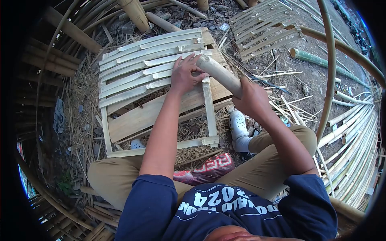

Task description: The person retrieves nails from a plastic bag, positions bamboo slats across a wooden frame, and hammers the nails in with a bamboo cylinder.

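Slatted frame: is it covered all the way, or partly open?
Partly open: slats cross the far part of the frame, while boards show through the near part.

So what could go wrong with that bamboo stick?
The bamboo stick in the right hand could bump the left hand, because its end is so close to those fingers. A hard knock might crack the thin bamboo slats. The wooden board underneath might slide, with loose straw around it.
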`<action>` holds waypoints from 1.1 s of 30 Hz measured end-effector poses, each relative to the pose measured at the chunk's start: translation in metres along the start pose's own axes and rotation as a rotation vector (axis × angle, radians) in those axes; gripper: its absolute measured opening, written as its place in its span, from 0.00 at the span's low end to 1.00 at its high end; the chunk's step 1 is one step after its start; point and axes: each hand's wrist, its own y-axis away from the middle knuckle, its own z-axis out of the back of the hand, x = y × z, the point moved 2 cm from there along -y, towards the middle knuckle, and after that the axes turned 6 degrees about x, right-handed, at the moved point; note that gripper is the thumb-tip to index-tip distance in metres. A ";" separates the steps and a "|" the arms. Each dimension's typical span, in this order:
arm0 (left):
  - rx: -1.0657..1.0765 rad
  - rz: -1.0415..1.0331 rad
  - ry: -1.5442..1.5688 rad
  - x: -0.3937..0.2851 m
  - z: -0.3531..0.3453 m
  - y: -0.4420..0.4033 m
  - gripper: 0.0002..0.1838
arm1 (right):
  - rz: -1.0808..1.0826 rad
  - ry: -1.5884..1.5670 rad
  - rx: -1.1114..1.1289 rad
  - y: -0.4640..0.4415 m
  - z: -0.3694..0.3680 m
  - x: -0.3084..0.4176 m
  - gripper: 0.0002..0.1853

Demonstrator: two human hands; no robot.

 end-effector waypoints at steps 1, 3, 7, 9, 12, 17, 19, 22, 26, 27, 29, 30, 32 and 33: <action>-0.003 -0.015 -0.020 0.003 -0.002 0.000 0.12 | -0.004 -0.008 -0.008 0.000 0.001 0.000 0.21; -0.007 -0.048 -0.057 0.004 -0.002 -0.002 0.13 | 0.019 0.027 0.060 -0.003 -0.007 -0.008 0.21; -0.015 -0.041 -0.030 0.000 -0.002 -0.003 0.13 | 0.005 -0.142 -0.107 -0.003 0.003 -0.004 0.21; -0.011 -0.035 0.005 0.001 -0.002 -0.002 0.13 | 0.052 -0.381 -0.291 0.003 0.020 0.009 0.19; 0.014 0.017 0.017 0.001 -0.002 0.000 0.13 | 0.012 -0.019 -0.057 -0.001 0.023 0.006 0.17; -0.021 -0.020 -0.006 0.001 -0.002 0.001 0.11 | -0.006 0.018 -0.055 -0.005 -0.001 -0.008 0.20; -0.005 0.007 -0.004 -0.003 0.002 0.000 0.11 | 0.002 -0.002 -0.063 -0.003 0.004 -0.005 0.20; -0.008 -0.026 -0.034 -0.001 0.000 0.001 0.11 | 0.040 0.065 0.006 -0.003 -0.005 -0.012 0.20; 0.014 0.010 0.015 -0.006 0.005 0.000 0.10 | 0.030 -0.005 -0.049 -0.002 -0.001 -0.007 0.20; 0.009 -0.007 0.003 -0.004 0.004 0.000 0.10 | 0.035 -0.007 -0.049 -0.002 -0.001 -0.007 0.20; 0.002 -0.039 -0.020 -0.001 0.001 -0.001 0.09 | 0.038 0.006 -0.024 -0.003 -0.003 -0.009 0.20; 0.006 -0.036 -0.008 -0.001 0.001 0.001 0.09 | 0.036 0.021 -0.002 -0.004 -0.004 -0.010 0.20; 0.014 -0.037 0.016 -0.001 0.002 0.001 0.09 | 0.040 -0.027 -0.060 -0.003 -0.004 -0.012 0.19; 0.016 -0.040 0.030 -0.001 0.002 0.000 0.09 | 0.053 -0.091 -0.139 -0.001 0.001 -0.006 0.19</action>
